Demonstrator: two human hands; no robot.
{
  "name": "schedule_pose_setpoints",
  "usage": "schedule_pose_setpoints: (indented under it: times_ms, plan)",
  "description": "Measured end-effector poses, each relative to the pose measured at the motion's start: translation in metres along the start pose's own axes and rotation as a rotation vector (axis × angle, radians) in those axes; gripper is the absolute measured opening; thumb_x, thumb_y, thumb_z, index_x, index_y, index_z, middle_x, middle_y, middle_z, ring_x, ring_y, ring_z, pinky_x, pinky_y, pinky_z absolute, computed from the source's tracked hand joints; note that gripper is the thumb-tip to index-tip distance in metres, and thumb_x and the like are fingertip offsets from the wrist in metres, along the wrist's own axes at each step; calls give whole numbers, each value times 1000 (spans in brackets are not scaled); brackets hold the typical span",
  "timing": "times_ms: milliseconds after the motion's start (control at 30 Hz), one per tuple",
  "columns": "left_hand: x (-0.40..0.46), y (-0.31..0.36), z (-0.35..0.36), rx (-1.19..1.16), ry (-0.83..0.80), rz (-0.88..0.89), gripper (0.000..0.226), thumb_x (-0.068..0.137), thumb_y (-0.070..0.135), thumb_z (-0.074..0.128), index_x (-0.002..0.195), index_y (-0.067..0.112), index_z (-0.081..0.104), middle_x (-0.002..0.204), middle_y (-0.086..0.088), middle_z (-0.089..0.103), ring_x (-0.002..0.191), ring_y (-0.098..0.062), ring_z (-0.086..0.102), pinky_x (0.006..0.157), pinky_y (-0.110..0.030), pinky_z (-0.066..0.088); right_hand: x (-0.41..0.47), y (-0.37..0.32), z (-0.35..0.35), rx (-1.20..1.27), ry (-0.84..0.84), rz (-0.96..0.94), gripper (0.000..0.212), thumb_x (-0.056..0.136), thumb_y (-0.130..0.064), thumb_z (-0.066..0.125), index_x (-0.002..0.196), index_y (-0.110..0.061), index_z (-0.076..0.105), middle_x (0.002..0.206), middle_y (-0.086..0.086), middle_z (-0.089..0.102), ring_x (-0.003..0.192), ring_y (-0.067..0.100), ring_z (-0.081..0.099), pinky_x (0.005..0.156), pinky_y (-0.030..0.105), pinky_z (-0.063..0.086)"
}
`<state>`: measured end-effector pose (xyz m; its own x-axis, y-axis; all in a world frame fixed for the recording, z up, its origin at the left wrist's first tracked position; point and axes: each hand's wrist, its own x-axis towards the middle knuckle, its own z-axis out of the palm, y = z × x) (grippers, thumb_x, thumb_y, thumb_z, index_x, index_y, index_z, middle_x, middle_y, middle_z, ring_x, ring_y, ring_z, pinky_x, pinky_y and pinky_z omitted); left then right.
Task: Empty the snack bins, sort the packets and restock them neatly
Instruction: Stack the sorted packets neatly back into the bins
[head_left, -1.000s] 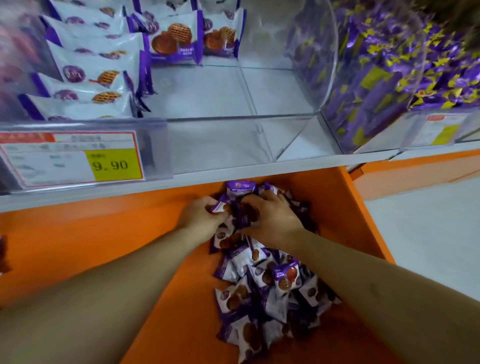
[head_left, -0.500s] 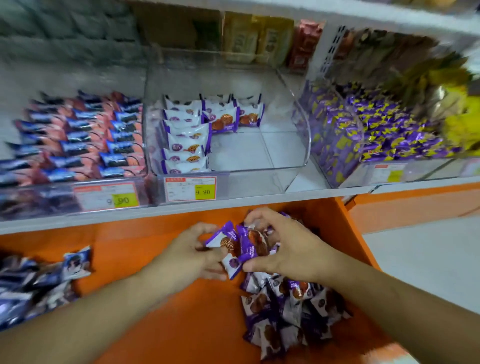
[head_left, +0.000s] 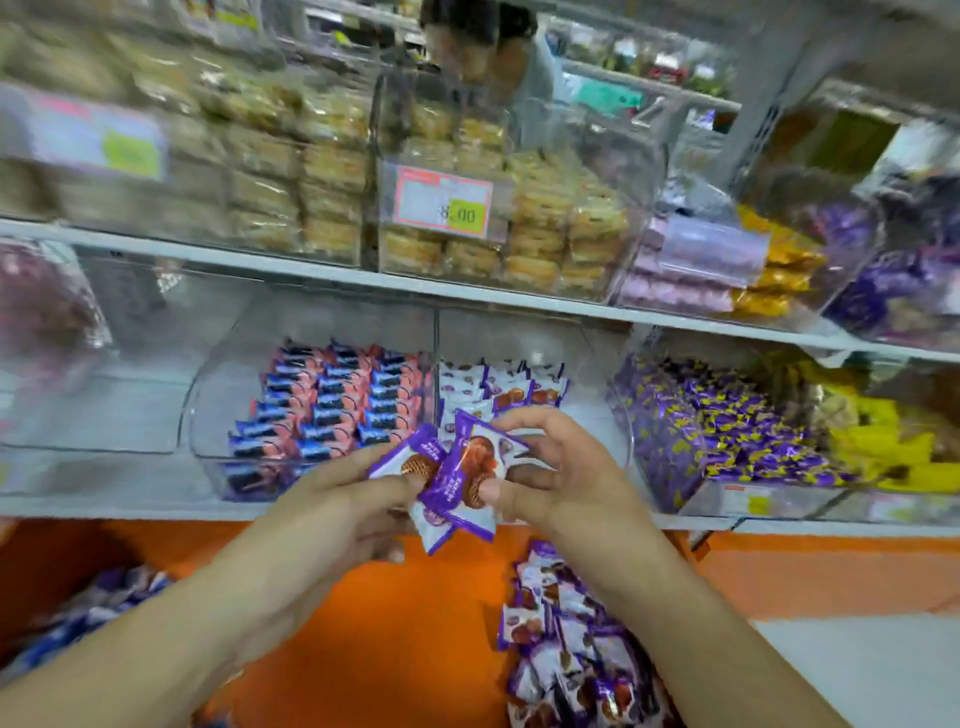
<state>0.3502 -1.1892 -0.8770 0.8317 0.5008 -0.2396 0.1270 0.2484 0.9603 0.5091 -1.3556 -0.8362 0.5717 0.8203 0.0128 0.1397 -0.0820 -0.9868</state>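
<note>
Both forearms reaching in from the bottom edge, converging in front of the lower shelf's front lip (head_left: 363, 512). Left hand (head_left: 332, 514) palm turned inward, thumb and curled fingers pinching the lower left side of a small fan of purple-and-white biscuit packets (head_left: 457, 478). Right hand (head_left: 561, 478) opposite, thumb pressed on the packets' right edge, index finger arched over their top, remaining fingers loosely bent behind. Packets held between the two hands, raised above the orange ledge (head_left: 395, 623), tilted and overlapping, biscuit pictures facing up.

Just behind the hands, a clear bin (head_left: 597, 374) on the lower shelf, partly filled: a few matching purple-and-white packets lined along its back and left side. To its left, a bin of blue-and-pink packets (head_left: 332, 400) in tidy rows. To its right, a bin heaped with purple-and-yellow wrapped sweets (head_left: 727, 421).

On the orange ledge, below the right forearm, a loose pile of the same biscuit packets (head_left: 566, 649), toward the ledge's right end. Near the left edge, a blurred heap of bluish packets (head_left: 93, 608).

Upper shelf: bins of golden pastries with a price tag (head_left: 442, 202). Behind them, a blurred person (head_left: 498, 57).
</note>
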Motion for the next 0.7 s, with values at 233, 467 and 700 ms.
schedule_pose_setpoints:
  times_ms: [233, 467, 700]
  plan:
    - [-7, 25, -11, 64, 94, 35, 36, 83, 29, 85, 110, 13, 68, 92, -9, 78, 79, -21, 66, 68, -39, 43, 9, 9, 21, 122, 4, 10, 49, 83, 5, 81, 116, -29, 73, 113, 0, 76, 78, 15, 70, 75, 31, 56]
    - [9, 27, -13, 89, 218, 18, 21, 89, 13, 78, 104, 25, 69, 72, 5, 75, 47, -1, 55, 62, -29, 41, 25, 26, 14, 227, 39, 97, 59, 73, -18, 82, 129, -21, 65, 97, 13, 75, 89, 26, 70, 78, 43, 53]
    - [10, 28, -11, 143, 179, 76, 17, 91, 24, 76, 106, 31, 78, 92, -4, 79, 79, -21, 75, 77, -44, 62, 22, 23, 9, 302, -3, 103, 46, 91, -3, 78, 131, -21, 65, 99, 0, 74, 86, 21, 74, 70, 47, 58]
